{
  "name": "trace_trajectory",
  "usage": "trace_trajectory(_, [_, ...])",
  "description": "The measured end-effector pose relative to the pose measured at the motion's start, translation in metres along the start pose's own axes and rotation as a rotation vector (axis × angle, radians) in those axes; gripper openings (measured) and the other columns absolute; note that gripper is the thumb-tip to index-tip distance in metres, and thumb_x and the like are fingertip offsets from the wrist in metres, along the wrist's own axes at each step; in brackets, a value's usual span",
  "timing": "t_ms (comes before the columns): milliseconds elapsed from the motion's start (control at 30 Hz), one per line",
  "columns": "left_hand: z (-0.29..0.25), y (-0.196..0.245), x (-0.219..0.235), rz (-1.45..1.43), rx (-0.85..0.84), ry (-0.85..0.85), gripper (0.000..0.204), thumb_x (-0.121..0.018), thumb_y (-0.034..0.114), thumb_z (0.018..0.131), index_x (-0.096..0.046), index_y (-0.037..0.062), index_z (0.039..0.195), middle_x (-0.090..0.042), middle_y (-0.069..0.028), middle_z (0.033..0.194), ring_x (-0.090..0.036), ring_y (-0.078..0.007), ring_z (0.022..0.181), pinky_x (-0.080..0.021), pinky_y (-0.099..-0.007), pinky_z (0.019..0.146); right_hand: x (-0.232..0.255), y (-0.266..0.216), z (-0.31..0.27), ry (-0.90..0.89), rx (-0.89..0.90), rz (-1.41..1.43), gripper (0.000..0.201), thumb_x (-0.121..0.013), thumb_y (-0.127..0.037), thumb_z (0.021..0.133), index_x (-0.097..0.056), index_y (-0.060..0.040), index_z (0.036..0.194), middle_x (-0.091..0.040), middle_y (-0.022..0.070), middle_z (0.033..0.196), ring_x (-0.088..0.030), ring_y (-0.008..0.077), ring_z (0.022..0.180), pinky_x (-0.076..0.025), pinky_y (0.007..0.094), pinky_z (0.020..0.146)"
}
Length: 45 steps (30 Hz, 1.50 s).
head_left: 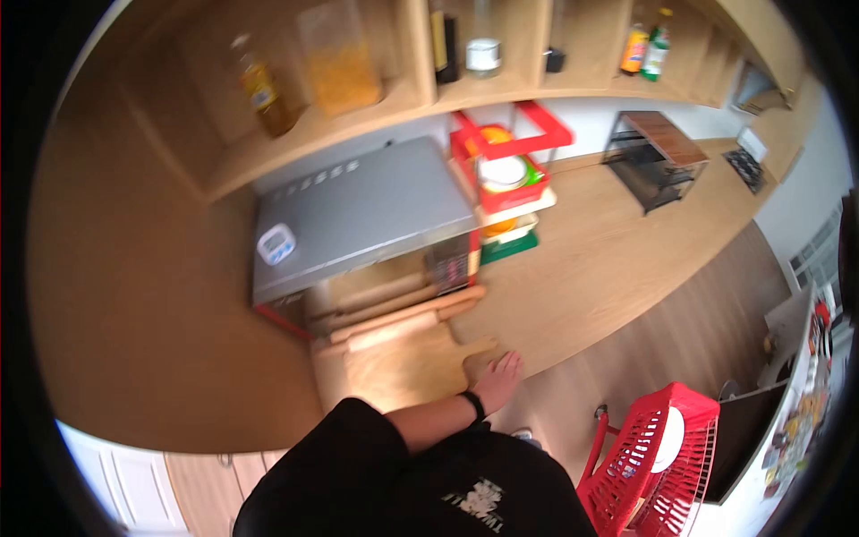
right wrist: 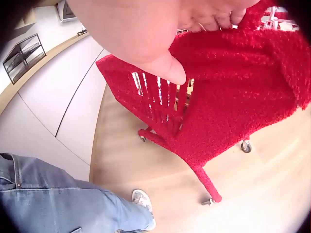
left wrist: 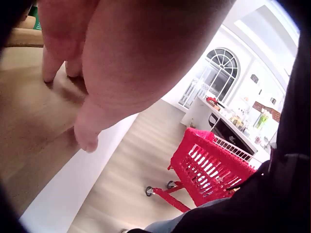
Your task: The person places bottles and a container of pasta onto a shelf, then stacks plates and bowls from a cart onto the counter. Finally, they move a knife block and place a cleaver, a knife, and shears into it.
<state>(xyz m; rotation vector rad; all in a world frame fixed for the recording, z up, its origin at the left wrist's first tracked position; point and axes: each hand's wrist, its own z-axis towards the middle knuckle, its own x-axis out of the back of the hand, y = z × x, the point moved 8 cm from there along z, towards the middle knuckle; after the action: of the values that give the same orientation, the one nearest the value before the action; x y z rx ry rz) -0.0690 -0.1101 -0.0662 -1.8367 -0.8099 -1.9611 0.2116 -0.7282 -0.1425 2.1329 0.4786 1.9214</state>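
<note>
My left hand [head_left: 497, 383] touches the wooden countertop [head_left: 573, 295] at its front edge, just beside the handle of a light wooden cutting board [head_left: 403, 371]. In the left wrist view, the left hand [left wrist: 112, 58] has its fingertips down on the wood and its thumb by the white edge. Nothing is held in it. In the right wrist view, my right hand [right wrist: 146, 34] grips the upper edge of a red shopping cart [right wrist: 218, 97], its fingers bent over the red covering and its thumb low. The head view does not show the right hand.
A grey oven [head_left: 358, 206] with a white timer [head_left: 276, 243] on top stands behind the board. Rolling pins [head_left: 407, 318] lie between them. A red rack [head_left: 546, 130] and a dark-framed stand [head_left: 658, 148] are farther along, below a bottle shelf [head_left: 340, 116].
</note>
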Motion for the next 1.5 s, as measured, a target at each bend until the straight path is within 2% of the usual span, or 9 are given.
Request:
trace_trajectory(767, [0.007, 0.003, -0.004, -0.034, 0.069, -0.075, 0.054, -0.04, 0.011, 0.094, -0.035, -0.011, 0.144, -0.033, -0.0291, 0.153, -0.034, -0.0392, 0.144, -0.043, -0.0595, 0.104, 0.095, -0.209, 0.04, -0.07, 0.637, 0.187, 0.054, -0.062, -0.027, 0.089, -0.05, -0.0006, 0.134, -0.063, 0.0137, 0.109, -0.063, 0.0268, 0.095, -0.054, 0.0412, 0.077])
trace_trajectory(1067, [0.029, 0.012, 0.004, 0.212, 0.106, 0.016, 0.041, -0.053, 0.013, 0.086, -0.065, -0.0088, 0.118, -0.055, -0.0283, 0.131, -0.05, -0.037, 0.126, -0.048, -0.0503, 0.09, 0.089, -0.237, 0.044, -0.17, 0.802, 0.299, 0.047, -0.062, -0.026, 0.092, -0.054, -0.0011, 0.131, -0.066, 0.0115, 0.098, -0.065, 0.0231, 0.085, -0.055, 0.0368, 0.073])
trace_trajectory(1167, [0.048, 0.019, 0.011, 0.143, 0.101, -0.17, 0.026, -0.058, 0.016, 0.082, -0.073, -0.002, 0.093, -0.065, -0.0232, 0.104, -0.059, -0.0351, 0.1, -0.047, -0.0471, 0.082, 0.073, -0.154, 0.045, -0.186, 0.668, 0.363, 0.045, -0.061, -0.026, 0.093, -0.055, -0.0012, 0.13, -0.067, 0.0108, 0.095, -0.066, 0.0218, 0.081, -0.055, 0.0353, 0.072])
trace_trajectory(1233, [0.062, 0.027, 0.024, 0.121, 0.102, -0.146, 0.019, -0.058, 0.014, 0.083, -0.071, 0.0024, 0.088, -0.066, -0.0219, 0.1, -0.061, -0.0331, 0.092, -0.047, -0.046, 0.08, 0.062, -0.023, 0.0, -0.199, 0.424, 0.394, 0.044, -0.061, -0.026, 0.093, -0.056, -0.0013, 0.13, -0.068, 0.0103, 0.092, -0.067, 0.021, 0.079, -0.055, 0.0343, 0.071])
trace_trajectory(1300, [0.079, 0.033, 0.029, -0.106, 0.009, 0.034, 0.029, -0.054, 0.011, 0.088, -0.065, -0.0017, 0.112, -0.065, -0.02, 0.114, -0.06, -0.0353, 0.112, -0.045, -0.0469, 0.099, 0.009, -0.018, 0.036, -0.453, 0.132, 0.03, 0.039, -0.058, -0.033, 0.091, -0.065, -0.0108, 0.122, -0.071, 0.013, 0.11, -0.07, 0.0268, 0.094, -0.057, 0.0445, 0.073])
trace_trajectory(1333, [0.089, 0.036, -0.008, 0.102, -0.19, 0.039, 0.047, -0.057, 0.016, 0.089, -0.054, -0.0039, 0.132, -0.056, -0.0239, 0.135, -0.049, -0.0373, 0.131, -0.035, -0.046, 0.114, -0.016, -0.038, 0.037, -0.49, 0.564, -0.421, 0.037, -0.058, -0.033, 0.09, -0.066, -0.01, 0.118, -0.071, 0.0116, 0.114, -0.069, 0.0273, 0.099, -0.057, 0.0453, 0.077])
trace_trajectory(1367, [0.098, 0.049, 0.005, 0.085, -0.246, -0.102, 0.068, -0.066, 0.023, 0.087, -0.042, -0.0055, 0.143, -0.042, -0.025, 0.15, -0.036, -0.0363, 0.143, -0.026, -0.0451, 0.12, 0.058, -0.041, 0.032, -0.387, 0.263, 0.12, 0.034, -0.056, -0.022, 0.088, -0.064, -0.0039, 0.116, -0.068, 0.0236, 0.113, -0.067, 0.038, 0.104, -0.055, 0.0516, 0.088])
trace_trajectory(1400, [0.113, 0.051, -0.004, 0.106, -0.262, -0.18, 0.081, -0.074, 0.027, 0.082, -0.037, -0.0065, 0.146, -0.036, -0.0235, 0.154, -0.031, -0.0366, 0.146, -0.024, -0.0465, 0.121, 0.031, -0.028, 0.048, -0.328, -0.027, 0.224, 0.034, -0.055, -0.021, 0.09, -0.063, -0.0068, 0.119, -0.07, 0.0176, 0.114, -0.067, 0.0339, 0.108, -0.055, 0.0487, 0.088])
trace_trajectory(1500, [0.147, 0.07, 0.027, 0.007, -0.07, -0.291, 0.097, -0.081, 0.015, 0.077, -0.023, 0.0007, 0.154, -0.026, -0.0239, 0.159, -0.023, -0.0407, 0.148, -0.028, -0.0489, 0.12, 0.061, -0.041, 0.054, -0.281, -0.031, 0.316, 0.025, -0.054, -0.015, 0.088, -0.062, -0.0064, 0.11, -0.072, 0.02, 0.105, -0.07, 0.0356, 0.099, -0.057, 0.0473, 0.085])
